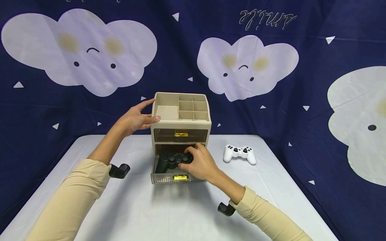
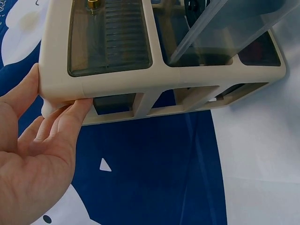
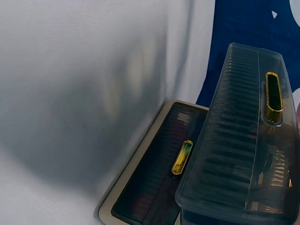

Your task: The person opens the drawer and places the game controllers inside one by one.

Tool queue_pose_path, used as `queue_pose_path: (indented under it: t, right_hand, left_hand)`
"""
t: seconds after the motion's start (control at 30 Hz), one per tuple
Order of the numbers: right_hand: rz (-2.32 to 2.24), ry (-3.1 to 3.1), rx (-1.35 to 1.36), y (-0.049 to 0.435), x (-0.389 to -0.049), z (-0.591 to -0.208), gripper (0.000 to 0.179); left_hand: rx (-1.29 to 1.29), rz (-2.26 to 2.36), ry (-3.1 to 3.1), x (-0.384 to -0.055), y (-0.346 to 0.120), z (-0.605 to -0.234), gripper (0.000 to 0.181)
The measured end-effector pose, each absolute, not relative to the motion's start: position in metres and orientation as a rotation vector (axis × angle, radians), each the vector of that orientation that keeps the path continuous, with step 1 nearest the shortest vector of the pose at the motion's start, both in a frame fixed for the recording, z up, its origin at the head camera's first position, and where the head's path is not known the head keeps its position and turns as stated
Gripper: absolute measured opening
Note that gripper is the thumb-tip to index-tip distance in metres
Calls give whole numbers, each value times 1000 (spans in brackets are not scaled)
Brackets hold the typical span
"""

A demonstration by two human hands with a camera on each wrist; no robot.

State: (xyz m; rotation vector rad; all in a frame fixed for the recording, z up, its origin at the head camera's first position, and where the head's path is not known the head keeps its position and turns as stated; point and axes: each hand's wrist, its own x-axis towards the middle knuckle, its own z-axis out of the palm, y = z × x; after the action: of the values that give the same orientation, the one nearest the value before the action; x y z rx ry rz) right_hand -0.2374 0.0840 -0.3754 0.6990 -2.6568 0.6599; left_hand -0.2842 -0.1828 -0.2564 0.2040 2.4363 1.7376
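A cream desktop drawer organizer (image 1: pixel 181 124) stands at the table's far side, a see-through drawer (image 1: pixel 166 178) with a gold handle pulled out of its front. Inside that drawer lies a black game controller (image 1: pixel 163 163). My right hand (image 1: pixel 202 164) reaches in from the right and grips the controller's right part between thumb and fingers, hiding that end. At the organizer's upper left corner, my left hand (image 1: pixel 134 118) holds on, thumb over the top rim and fingers along the side. The left wrist view shows this hand (image 2: pixel 42 154) at the organizer's corner.
A white game controller (image 1: pixel 239 154) lies on the white-covered table (image 1: pixel 135 207), right of the organizer. Above the pulled-out drawer is a closed one (image 1: pixel 164 135); another closed drawer (image 3: pixel 154 164) shows below it in the right wrist view. A blue cloud-print curtain (image 1: pixel 178 60) hangs behind.
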Motion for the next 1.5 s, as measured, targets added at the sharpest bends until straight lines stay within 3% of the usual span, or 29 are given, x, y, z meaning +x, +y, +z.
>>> queue_pose_path:
  t: [1.5]
  right_hand:
    - [660,-2754,723,86,-233,-365,53]
  left_hand:
    - [210,1759,2412,-284,-183,-258,92]
